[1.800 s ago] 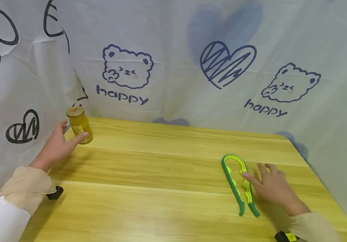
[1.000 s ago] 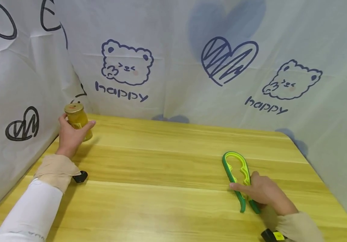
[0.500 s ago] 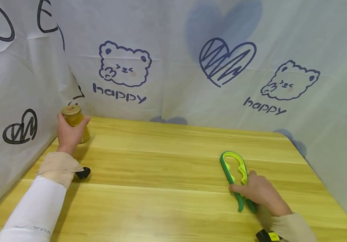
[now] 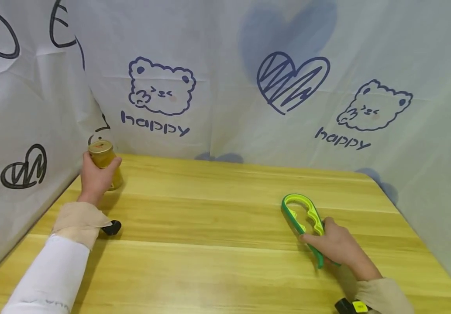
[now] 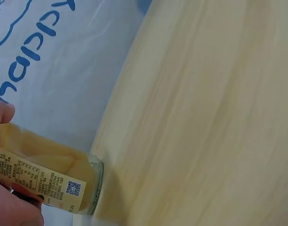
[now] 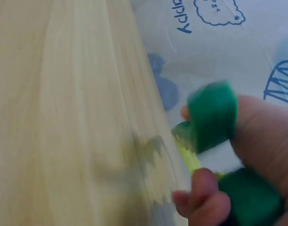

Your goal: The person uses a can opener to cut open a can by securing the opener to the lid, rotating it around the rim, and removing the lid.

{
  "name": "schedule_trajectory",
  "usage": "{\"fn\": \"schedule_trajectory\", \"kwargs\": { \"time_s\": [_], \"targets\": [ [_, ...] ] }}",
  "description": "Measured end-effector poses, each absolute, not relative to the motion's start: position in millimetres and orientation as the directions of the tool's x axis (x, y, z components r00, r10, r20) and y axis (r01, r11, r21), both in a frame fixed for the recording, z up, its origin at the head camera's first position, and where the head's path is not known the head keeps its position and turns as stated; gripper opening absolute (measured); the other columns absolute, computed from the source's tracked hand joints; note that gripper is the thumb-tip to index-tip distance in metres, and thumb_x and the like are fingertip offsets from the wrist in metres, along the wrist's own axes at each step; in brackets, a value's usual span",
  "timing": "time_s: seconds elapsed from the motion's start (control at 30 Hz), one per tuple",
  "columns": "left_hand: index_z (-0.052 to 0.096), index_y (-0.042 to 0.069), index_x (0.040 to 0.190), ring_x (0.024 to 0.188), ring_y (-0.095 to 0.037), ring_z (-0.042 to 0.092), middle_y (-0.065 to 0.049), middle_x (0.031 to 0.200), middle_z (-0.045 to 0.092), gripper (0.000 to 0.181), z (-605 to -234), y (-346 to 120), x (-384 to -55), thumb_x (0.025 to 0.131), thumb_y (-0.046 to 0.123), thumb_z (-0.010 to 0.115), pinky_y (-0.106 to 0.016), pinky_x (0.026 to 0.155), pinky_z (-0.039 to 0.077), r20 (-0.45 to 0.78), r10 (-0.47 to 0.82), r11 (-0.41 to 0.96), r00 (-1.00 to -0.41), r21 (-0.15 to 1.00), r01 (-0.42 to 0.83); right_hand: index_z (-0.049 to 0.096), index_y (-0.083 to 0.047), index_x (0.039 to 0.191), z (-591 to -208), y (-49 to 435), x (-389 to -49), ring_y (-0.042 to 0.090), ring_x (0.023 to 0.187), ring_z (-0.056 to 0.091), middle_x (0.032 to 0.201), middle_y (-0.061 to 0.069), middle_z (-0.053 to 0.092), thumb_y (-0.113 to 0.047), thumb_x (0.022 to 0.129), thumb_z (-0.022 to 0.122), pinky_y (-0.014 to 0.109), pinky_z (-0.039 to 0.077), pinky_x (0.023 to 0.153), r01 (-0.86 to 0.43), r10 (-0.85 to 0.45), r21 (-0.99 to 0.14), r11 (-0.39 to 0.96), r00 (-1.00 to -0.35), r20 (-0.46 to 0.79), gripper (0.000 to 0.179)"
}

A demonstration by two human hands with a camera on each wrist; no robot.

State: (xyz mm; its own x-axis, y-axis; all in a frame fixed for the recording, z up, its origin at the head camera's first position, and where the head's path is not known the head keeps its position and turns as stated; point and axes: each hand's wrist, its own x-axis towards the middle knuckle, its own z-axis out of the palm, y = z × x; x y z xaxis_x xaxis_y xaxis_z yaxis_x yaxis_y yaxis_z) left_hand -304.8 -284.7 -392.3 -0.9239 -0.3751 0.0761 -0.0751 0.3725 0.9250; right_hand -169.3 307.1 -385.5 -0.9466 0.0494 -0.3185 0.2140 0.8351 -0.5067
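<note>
The left hand point(image 4: 98, 179) grasps the jar point(image 5: 59, 165), its QR code point(image 5: 74, 188) showing only in the left wrist view; the right hand point(image 4: 335, 242) grips the green tool point(image 4: 292, 219). Tabletop point(image 4: 194, 218) spreads wide between them, the jar near its far left corner.

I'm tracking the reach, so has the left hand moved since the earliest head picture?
Yes: the left hand moved rightward in view, away from the black heart drawing, and now grips the jar.
</note>
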Motion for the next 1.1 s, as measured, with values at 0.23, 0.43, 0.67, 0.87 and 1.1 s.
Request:
{"fn": "schedule_trajectory", "kwargs": {
  "time_s": [0.23, 0.43, 0.67, 0.87, 1.1],
  "targets": [
    [0.011, 0.012, 0.163, 0.15, -0.044, 0.035, -0.024, 0.164, 0.032, 0.091, -398, -276, -302, 0.098, 0.052, 0.061, -0.06, 0.125, 0.029, 0.072, -0.33, 0.402, -0.941, 0.913, -0.071, 0.036, 0.007, 0.13, -386, 308, -169, 0.02, 0.058, 0.063, 0.079, 0.012, 0.064, -0.044, 0.09, 0.069, 0.035, 0.051, 0.056, 0.195, 0.03, -0.553, 0.81, -0.956, -0.292, 0.073],
    [0.008, 0.012, 0.164, 0.151, -0.044, 0.034, -0.024, 0.165, 0.03, 0.095, -402, -267, -302, 0.098, 0.054, 0.062, -0.06, 0.126, 0.027, 0.073, -0.273, 0.406, -0.959, 0.913, -0.046, 0.022, 0.005, 0.136, -388, 308, -168, 0.023, 0.061, 0.071, 0.076, 0.011, 0.073, -0.027, 0.09, 0.072, 0.036, 0.055, 0.061, 0.19, -0.001, -0.669, 0.719, -0.962, -0.275, 0.075],
    [0.01, 0.011, 0.164, 0.15, -0.044, 0.035, -0.024, 0.166, 0.03, 0.092, -399, -248, -301, 0.099, 0.049, 0.063, -0.061, 0.125, 0.028, 0.066, -0.209, 0.394, -0.976, 0.919, -0.023, 0.02, 0.003, 0.134, -386, 305, -167, 0.024, 0.057, 0.069, 0.079, 0.014, 0.068, -0.012, 0.089, 0.074, 0.038, 0.058, 0.056, 0.15, -0.038, -0.724, 0.673, -0.971, -0.236, 0.072],
    [0.011, 0.012, 0.164, 0.15, -0.043, 0.035, -0.022, 0.167, 0.029, 0.089, -393, -226, -297, 0.1, 0.043, 0.064, -0.061, 0.126, 0.028, 0.061, -0.14, 0.372, -0.988, 0.928, 0.005, 0.026, -0.001, 0.131, -380, 306, -169, 0.021, 0.064, 0.069, 0.108, 0.023, 0.065, -0.013, 0.091, 0.073, 0.035, 0.053, 0.059, 0.052, -0.047, -0.667, 0.744, -0.991, -0.129, 0.063],
    [0.01, 0.013, 0.165, 0.15, -0.041, 0.035, -0.02, 0.167, 0.029, 0.091, -387, -204, -295, 0.099, 0.042, 0.065, -0.06, 0.127, 0.027, 0.047, -0.064, 0.348, -0.997, 0.937, 0.022, 0.034, -0.009, 0.146, -378, 308, -167, 0.021, 0.069, 0.07, 0.123, 0.036, 0.063, -0.022, 0.093, 0.076, 0.035, 0.053, 0.058, 0.032, -0.034, -0.656, 0.754, -0.996, -0.087, 0.069]
  ]
}}
